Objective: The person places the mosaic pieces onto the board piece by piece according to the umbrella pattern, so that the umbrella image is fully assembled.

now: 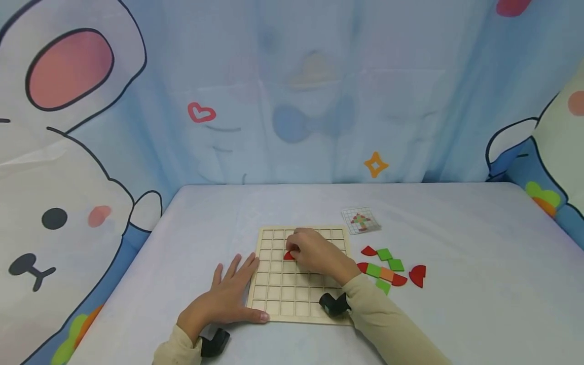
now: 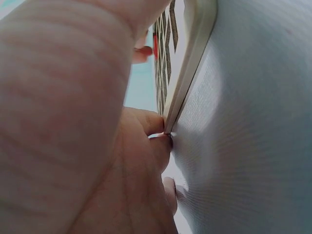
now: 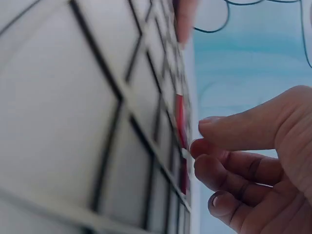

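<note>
Board (image 1: 274, 293) of pale, gridded wood, flat on a white-covered table (image 1: 479, 243), with a red curved piece (image 1: 288, 256) lying on it at the fingertips of the right hand (image 1: 316, 254). That hand's fingers are bent over the piece; whether they pinch it cannot be told. The left hand (image 1: 225, 300) has its fingers spread, grasping nothing, at the board's left edge, thumb on the near corner. The piece looks thin, stiff and light, probably smooth and hardly fragile, best taken by its rim. To the right lie loose pieces (image 1: 386, 274) in red, green and orange, and a patterned card (image 1: 360, 220) farther back. Behind hangs a light-blue cartoon curtain (image 1: 319, 152).
</note>
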The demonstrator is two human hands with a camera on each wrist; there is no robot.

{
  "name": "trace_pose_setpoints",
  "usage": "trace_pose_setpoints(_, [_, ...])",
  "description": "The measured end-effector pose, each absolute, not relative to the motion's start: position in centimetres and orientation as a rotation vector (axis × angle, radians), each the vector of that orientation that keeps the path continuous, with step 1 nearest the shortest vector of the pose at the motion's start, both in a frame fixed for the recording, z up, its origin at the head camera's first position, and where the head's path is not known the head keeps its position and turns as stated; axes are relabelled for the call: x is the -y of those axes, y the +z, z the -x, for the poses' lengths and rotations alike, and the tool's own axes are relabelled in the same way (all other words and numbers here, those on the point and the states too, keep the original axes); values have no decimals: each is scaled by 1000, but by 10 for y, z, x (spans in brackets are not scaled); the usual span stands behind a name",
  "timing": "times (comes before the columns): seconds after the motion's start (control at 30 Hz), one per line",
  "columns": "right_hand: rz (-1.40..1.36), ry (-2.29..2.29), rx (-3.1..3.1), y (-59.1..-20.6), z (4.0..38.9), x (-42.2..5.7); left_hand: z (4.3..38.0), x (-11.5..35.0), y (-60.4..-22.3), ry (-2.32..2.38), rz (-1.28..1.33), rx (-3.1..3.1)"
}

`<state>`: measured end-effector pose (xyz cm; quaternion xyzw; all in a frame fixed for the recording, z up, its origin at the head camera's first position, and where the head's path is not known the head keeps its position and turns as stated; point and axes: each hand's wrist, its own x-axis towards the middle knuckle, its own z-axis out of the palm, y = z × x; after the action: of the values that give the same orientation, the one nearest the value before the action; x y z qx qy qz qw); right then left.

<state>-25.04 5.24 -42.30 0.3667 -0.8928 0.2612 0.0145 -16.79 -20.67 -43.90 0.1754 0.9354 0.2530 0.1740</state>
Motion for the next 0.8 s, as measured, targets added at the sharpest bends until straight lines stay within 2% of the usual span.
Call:
trace_pose_setpoints(0.23, [-1061,1004,2747,-405,247,-80,166,205,-440,699,-474,-2655])
trace_pose_setpoints(0.8, [-793,1002,3002,-370,234,-181,166,206,-441,736,-496,-2662])
